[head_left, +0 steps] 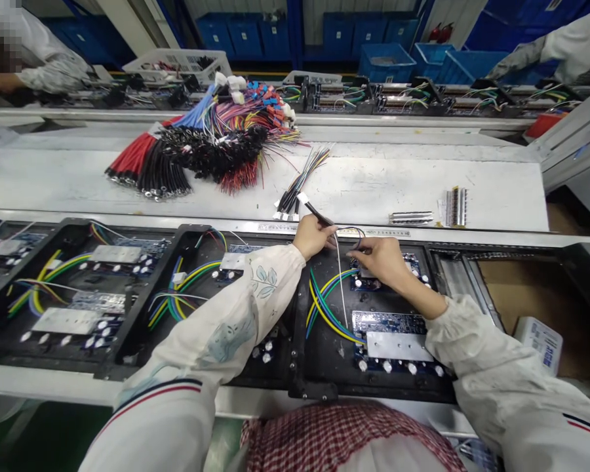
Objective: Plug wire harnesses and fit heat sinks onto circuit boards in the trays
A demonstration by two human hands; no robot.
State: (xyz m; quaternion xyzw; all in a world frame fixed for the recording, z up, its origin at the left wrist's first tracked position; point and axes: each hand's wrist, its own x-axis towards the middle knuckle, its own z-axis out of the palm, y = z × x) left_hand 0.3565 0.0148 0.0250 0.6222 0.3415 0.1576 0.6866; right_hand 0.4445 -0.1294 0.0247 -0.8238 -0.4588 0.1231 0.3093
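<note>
My left hand point(313, 237) is closed around a black-sleeved cable point(315, 208) with a white connector at its upper end. A white wire point(341, 282) hangs from it over the black tray point(319, 367). My right hand point(381, 259) pinches a thin dark wire point(356, 231) that loops across from the left hand. Below the hands lie two blue circuit boards; the nearer circuit board point(388, 321) carries a silver plate, and my right hand partly covers the farther one. Yellow, green and blue wires point(319, 305) curve between the boards.
More trays with boards point(73, 321) stand to the left. On the white shelf lie a large wire bundle point(211, 144), a smaller cable bunch point(302, 177) and metal strips point(455, 206). A white box point(539, 344) sits at right. Co-workers' sleeves point(577, 46) show beyond.
</note>
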